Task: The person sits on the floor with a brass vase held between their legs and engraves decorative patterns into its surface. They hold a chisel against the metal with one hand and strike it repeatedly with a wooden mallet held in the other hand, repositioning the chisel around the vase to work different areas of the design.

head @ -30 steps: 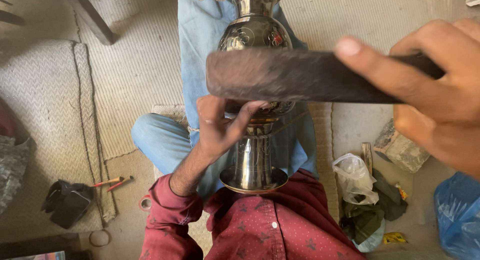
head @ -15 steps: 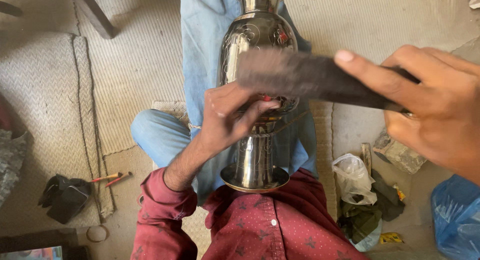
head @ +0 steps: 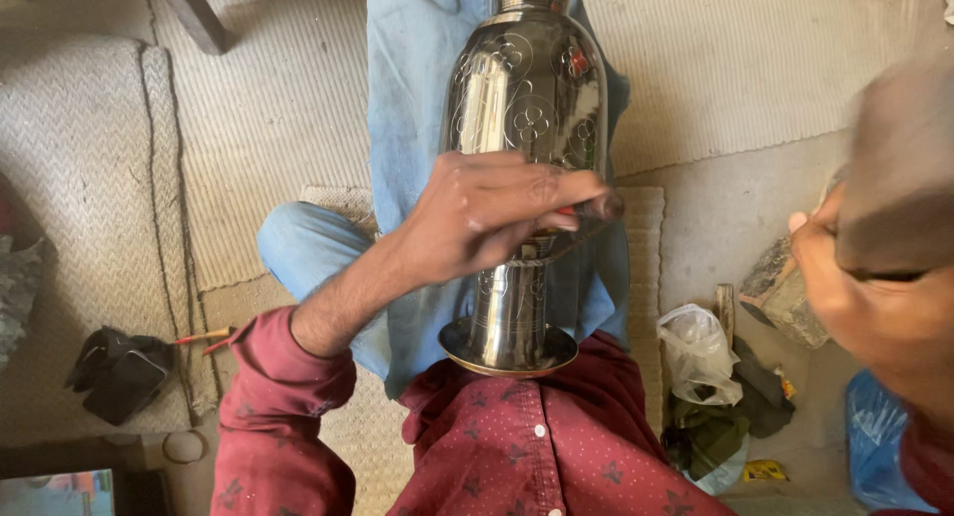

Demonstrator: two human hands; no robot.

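A shiny engraved metal vase (head: 527, 89) lies along my lap, its flared foot (head: 509, 349) against my red shirt. My left hand (head: 487, 213) rests on the vase's waist, fingers closed on a small dark punch-like tool (head: 599, 207) whose tip touches the metal. My right hand (head: 874, 312) is raised at the right edge, blurred, gripping a dark wooden block (head: 904, 168) held off to the right of the vase and apart from it.
A woven mat (head: 278, 109) covers the floor, with a wooden leg (head: 194, 14) at the top left. A black pouch (head: 119, 372) and red pencils (head: 204, 337) lie left. Right: a plastic bag (head: 696, 347), a rough stone chunk (head: 785, 288), a blue bag (head: 874, 446).
My right hand has swung the wooden block from over the vase out to the right. My left hand has shifted a little up the vase with the tool.
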